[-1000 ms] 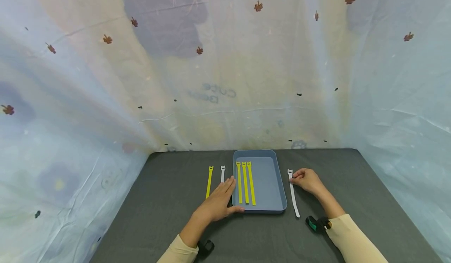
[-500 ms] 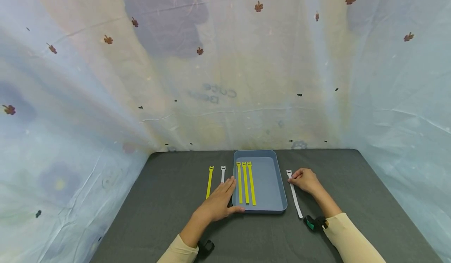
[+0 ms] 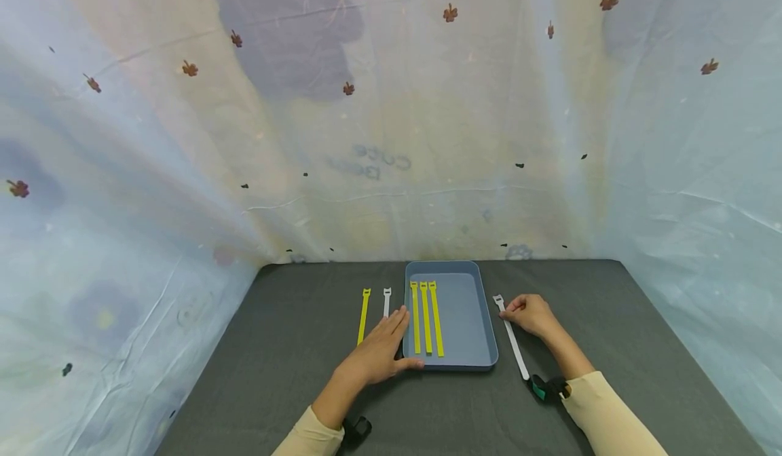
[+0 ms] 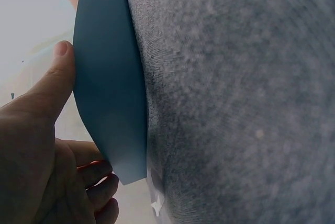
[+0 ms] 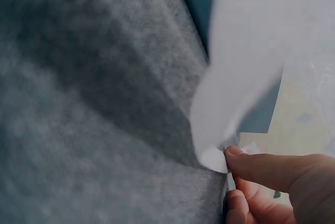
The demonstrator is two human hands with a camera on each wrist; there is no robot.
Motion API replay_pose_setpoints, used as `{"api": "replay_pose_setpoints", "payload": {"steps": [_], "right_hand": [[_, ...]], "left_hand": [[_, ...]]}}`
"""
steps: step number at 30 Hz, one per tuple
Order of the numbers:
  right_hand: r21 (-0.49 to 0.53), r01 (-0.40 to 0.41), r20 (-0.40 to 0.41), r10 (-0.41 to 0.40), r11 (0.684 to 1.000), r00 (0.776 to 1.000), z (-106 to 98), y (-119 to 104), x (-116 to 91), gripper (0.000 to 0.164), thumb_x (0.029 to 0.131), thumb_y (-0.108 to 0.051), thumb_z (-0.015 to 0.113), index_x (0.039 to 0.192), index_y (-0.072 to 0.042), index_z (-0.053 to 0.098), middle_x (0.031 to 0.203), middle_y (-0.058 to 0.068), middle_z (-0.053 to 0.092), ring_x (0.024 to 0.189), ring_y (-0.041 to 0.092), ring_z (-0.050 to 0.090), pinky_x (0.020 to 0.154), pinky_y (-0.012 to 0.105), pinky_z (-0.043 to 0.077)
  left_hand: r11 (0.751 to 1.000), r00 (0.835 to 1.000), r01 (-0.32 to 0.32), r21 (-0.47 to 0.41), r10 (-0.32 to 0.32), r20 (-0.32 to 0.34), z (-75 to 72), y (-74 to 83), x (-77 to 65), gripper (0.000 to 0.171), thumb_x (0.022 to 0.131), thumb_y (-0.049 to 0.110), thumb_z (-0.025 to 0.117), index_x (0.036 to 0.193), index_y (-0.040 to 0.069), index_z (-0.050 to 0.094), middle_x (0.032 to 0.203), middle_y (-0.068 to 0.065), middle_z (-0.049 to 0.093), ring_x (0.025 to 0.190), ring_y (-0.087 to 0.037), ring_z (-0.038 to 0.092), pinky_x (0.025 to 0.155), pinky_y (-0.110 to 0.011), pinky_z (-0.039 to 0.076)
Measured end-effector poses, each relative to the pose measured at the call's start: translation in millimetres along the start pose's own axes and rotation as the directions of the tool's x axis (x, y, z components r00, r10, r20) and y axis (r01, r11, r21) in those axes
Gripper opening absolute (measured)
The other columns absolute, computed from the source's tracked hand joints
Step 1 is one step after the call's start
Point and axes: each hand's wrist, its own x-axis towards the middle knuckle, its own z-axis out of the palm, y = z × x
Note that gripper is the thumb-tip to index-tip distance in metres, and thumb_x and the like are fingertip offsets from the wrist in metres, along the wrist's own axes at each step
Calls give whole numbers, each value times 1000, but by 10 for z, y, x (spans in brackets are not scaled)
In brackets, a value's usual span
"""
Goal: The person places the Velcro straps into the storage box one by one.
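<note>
My right hand (image 3: 531,315) pinches a white hook-and-loop cable tie (image 3: 516,351) just below its slotted head, right of the blue-grey tray (image 3: 467,320). In the right wrist view the tie (image 5: 235,41) runs close past the camera, blurred, with thumb and fingertips on it. Three yellow cable ties (image 3: 425,320) lie side by side in the tray's left part. My left hand (image 3: 379,349) rests at the tray's near left corner, fingers extended along the left side and thumb on the near edge. In the left wrist view its thumb (image 4: 60,69) touches the tray wall (image 4: 110,77).
Left of the tray lie a yellow cable tie (image 3: 364,315) and a white one (image 3: 387,300), both partly hidden by my left hand. A dark grey cloth (image 3: 293,374) covers the table. A patterned plastic sheet (image 3: 391,137) hangs behind and at both sides.
The white tie's head has swung slightly left toward the tray, and its lower end has swung right toward my right wrist. My left hand and the tray have stayed put.
</note>
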Motion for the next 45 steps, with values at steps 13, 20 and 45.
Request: {"api": "replay_pose_setpoints", "payload": {"steps": [13,20,45], "right_hand": [[173,-54,93,38,983,995,-114,74,-17,20,97,-16,82,95,3,74,82,2,68,74,17,58,63,29,51],[227,-81,142,49,971,989,-168,92,-11,23,102,-19,78,101,4,73,97,9,72,86,20,64,74,34,57],[418,-79,201,-8,905,980,-203,145,-70,29,106,-18,72,115,9,69,104,10,74,91,18,70,82,32,63]], "left_hand": [[1000,1000,-2,-14,2,-3,17,-4,2,109,97,70,65,172,6,19,180,-12,13,166,-30,16,135,-48,19],[1000,1000,-1,-13,1,-6,11,-8,4,109,97,68,66,172,6,19,180,-12,13,166,-30,17,135,-48,19],[1000,1000,1,-11,-1,-4,27,-5,4,109,97,70,65,172,6,19,181,-11,13,166,-27,15,135,-46,18]]}}
